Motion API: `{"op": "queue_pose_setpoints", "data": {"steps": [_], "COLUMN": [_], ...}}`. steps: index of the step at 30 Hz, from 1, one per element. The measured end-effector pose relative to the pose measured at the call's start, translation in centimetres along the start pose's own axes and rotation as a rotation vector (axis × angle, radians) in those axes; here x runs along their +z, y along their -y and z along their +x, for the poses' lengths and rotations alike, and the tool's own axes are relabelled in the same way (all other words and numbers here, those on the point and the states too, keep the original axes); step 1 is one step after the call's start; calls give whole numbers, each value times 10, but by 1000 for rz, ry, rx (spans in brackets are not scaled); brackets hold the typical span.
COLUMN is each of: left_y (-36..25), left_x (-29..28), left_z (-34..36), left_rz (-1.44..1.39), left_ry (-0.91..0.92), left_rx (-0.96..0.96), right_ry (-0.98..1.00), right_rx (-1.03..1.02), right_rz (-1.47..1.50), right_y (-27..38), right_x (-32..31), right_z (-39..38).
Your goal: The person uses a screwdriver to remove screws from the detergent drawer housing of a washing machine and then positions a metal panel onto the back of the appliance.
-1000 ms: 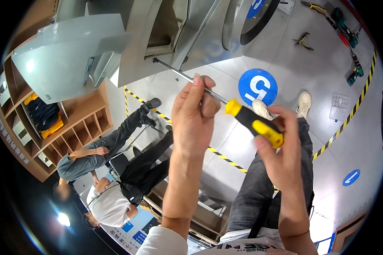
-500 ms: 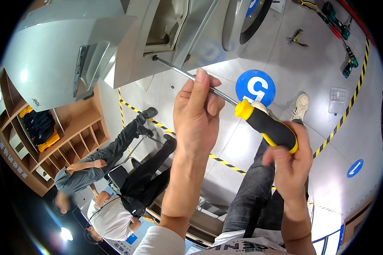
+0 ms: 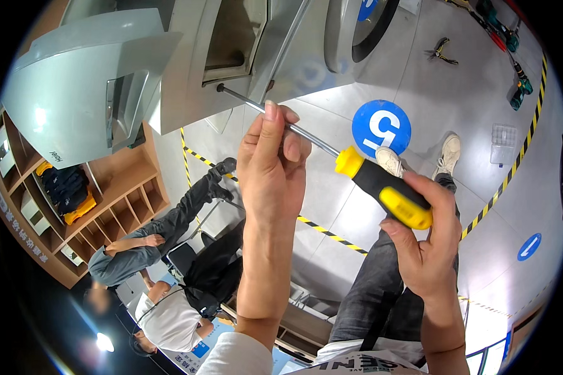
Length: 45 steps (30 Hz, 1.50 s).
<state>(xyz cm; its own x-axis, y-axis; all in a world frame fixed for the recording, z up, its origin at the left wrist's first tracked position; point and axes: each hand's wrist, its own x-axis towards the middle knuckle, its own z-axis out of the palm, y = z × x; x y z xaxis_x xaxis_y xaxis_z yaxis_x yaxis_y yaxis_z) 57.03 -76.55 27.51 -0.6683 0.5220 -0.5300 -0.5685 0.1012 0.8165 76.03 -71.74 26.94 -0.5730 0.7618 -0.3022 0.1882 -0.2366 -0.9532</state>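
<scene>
Pinching the steel shaft (image 3: 306,134) between thumb and fingertips, my left hand (image 3: 272,169) steadies the screwdriver, while my right hand (image 3: 422,240) curls shut round its yellow-and-black handle (image 3: 385,187). Its tip (image 3: 220,88) sits at the lower edge of the grey machine panel (image 3: 187,69), by the rectangular opening (image 3: 234,34). I judge the fastening unfinished: the tool is engaged, and I cannot see the screw. Since half a second ago the handle has dropped lower and my right hand has turned round it; the left grip has stayed.
</scene>
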Motion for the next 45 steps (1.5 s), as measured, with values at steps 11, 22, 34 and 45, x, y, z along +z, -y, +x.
{"op": "queue_pose_setpoints", "data": {"steps": [11, 22, 34, 45], "left_y": [-2, -3, -5, -7], "left_x": [-8, -1, -3, -9], "left_z": [5, 8, 10, 12], "left_rz": [-64, -21, -40, -42], "left_ry": [6, -32, -77, -81], "left_rx": [18, 30, 17, 23], "right_ry": [174, -46, 58, 197], "right_rx": [446, 12, -76, -89], "right_rz": [203, -12, -166, -133], "right_y": [11, 15, 6, 16], "right_x": [-10, 1, 4, 3], "right_z": [5, 14, 28, 29]}}
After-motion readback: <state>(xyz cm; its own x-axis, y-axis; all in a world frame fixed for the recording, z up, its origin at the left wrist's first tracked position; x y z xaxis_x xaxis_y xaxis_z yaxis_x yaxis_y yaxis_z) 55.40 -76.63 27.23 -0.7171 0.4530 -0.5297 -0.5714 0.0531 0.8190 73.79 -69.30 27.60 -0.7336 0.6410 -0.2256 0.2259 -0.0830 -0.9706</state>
